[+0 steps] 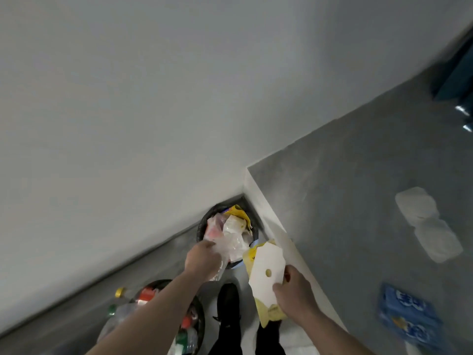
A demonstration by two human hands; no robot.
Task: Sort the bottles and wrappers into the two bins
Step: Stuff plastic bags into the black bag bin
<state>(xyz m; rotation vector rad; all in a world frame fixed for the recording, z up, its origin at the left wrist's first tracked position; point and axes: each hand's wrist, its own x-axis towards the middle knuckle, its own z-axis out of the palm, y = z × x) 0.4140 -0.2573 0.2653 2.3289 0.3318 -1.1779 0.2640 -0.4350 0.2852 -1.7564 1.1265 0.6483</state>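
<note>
A: Count?

B: Two bins. Far bin [204, 224] in the wall corner is stuffed with wrappers, near bin [201, 316] at lower left is full of bottles. Two hands. Three wrappers lie on the worktop [345, 201]: two white ones [427, 224] touching end to end, and one blue pack [407, 316] near the bottom edge.

A: Grips?

B: Left hand [202, 257] is clenched on a clear plastic wrapper [230, 242], right over the far bin's near rim. Right hand [294, 290] pinches a white card wrapper [266, 270] with a round hole, with yellow packaging [266, 313] behind it, in the air beside the worktop edge, not over either bin.

A: What's in the way?

B: The left forearm crosses over the near bin and hides its middle. Bottle count there is blurred; several red and green caps, plus one gold cap [119, 292] sticking out at the left rim. A black shoe [227, 303] stands on the floor between the bins.

A: Orientation?

B: The white card's long axis runs from lower left toward the far bin. The clear wrapper trails from the fist up into the pile.
</note>
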